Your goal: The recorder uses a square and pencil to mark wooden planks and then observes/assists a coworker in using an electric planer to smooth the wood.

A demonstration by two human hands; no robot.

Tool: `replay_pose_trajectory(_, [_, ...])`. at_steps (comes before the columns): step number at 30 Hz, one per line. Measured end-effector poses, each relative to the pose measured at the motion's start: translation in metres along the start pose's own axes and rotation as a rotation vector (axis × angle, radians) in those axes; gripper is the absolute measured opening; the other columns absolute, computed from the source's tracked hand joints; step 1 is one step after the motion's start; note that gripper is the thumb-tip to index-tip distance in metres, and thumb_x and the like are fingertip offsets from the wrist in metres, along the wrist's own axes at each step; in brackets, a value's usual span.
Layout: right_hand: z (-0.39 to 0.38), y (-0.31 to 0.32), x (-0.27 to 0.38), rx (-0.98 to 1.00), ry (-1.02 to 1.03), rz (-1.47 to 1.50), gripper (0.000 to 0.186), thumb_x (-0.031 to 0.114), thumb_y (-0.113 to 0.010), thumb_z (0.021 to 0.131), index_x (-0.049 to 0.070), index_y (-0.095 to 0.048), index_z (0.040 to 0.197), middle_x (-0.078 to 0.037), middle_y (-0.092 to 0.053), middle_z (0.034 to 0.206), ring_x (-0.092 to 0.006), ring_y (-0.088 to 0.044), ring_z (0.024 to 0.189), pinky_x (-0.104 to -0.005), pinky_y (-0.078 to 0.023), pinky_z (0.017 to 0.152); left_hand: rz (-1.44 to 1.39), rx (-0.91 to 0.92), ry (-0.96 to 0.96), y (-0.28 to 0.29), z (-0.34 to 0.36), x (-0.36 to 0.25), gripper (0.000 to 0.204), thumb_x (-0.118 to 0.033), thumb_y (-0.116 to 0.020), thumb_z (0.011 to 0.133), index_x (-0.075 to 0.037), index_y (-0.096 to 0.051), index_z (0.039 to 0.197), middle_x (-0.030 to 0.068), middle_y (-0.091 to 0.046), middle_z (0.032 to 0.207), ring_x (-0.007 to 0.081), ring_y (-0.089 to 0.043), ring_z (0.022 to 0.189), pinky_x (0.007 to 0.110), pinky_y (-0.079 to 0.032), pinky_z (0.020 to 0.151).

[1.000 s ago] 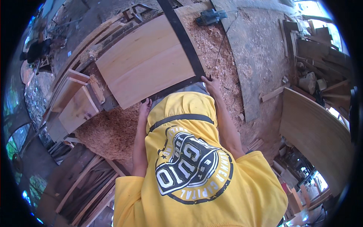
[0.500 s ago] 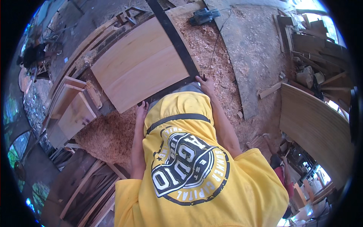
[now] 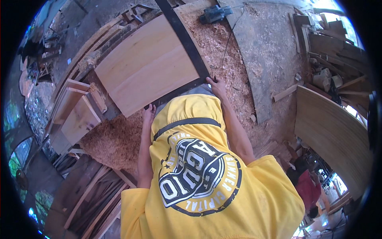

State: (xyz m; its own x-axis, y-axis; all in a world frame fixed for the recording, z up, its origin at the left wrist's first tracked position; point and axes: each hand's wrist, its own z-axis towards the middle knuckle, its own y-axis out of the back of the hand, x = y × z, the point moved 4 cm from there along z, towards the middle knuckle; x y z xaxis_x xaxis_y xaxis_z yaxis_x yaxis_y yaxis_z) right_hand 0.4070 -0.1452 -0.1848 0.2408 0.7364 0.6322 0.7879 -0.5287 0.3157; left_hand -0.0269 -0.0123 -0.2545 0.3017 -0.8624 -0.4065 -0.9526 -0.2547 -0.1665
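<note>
A pale wooden panel (image 3: 147,67) lies before me. Along its right and near edges runs a dark L-shaped bar (image 3: 181,32), like a large carpenter's square; the frames do not show its material. My right hand (image 3: 217,85) grips the bar at the near right corner, thumb and fingers closed round it. At the left end of the short leg, my left hand (image 3: 149,113) pinches the bar, with the fingers curled up by the panel's near edge. My yellow shirt front stands close against the near side, with a strip of grey cloth beside the bar.
A corded power tool (image 3: 215,15) sits at the far right on shavings. Boxy wooden pieces (image 3: 79,115) stand at left. Lumber (image 3: 93,203) is stacked at lower left, a large panel (image 3: 334,135) leans at right, and a person in red (image 3: 308,191) bends down at lower right.
Both my hands keep their hold, and the bar and panel shift only slightly in view. At lower right, the person in red has come further into sight.
</note>
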Motion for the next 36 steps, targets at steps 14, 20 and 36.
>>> replay_pose_trajectory(14, [0.0, 0.002, 0.002, -0.005, -0.027, 0.022, 0.037, 0.035, -0.076, 0.087, 0.002, -0.075, 0.103, -0.006, -0.074, 0.092, -0.0132, -0.065, 0.083, -0.0305, -0.05, 0.077, 0.055, -0.005, -0.028, 0.0, 0.0, 0.0, 0.023, 0.0, -0.057, 0.097, -0.006, -0.059, 0.12, 0.0047, -0.063, 0.111, 0.0144, -0.063, 0.099, 0.028, -0.058, 0.084])
replay_pose_trajectory(20, [0.001, 0.007, 0.002, -0.005, -0.029, 0.021, 0.034, 0.034, -0.076, 0.088, 0.002, -0.075, 0.102, -0.005, -0.073, 0.086, -0.0112, -0.064, 0.078, -0.0298, -0.049, 0.073, 0.031, -0.006, -0.033, -0.007, -0.001, 0.0, 0.023, 0.0, -0.058, 0.097, -0.006, -0.058, 0.119, 0.0055, -0.062, 0.112, 0.0155, -0.062, 0.097, 0.029, -0.058, 0.083])
replay_pose_trajectory(36, [0.005, 0.011, 0.006, 0.071, -0.059, 0.049, 0.031, 0.03, -0.073, 0.09, 0.002, -0.075, 0.105, -0.006, -0.074, 0.089, -0.0119, -0.065, 0.082, -0.0295, -0.049, 0.077, 0.046, -0.036, 0.041, 0.0, 0.0, -0.001, 0.016, -0.012, -0.062, 0.098, -0.007, -0.057, 0.112, 0.0056, -0.061, 0.108, 0.0164, -0.06, 0.094, 0.027, -0.056, 0.082])
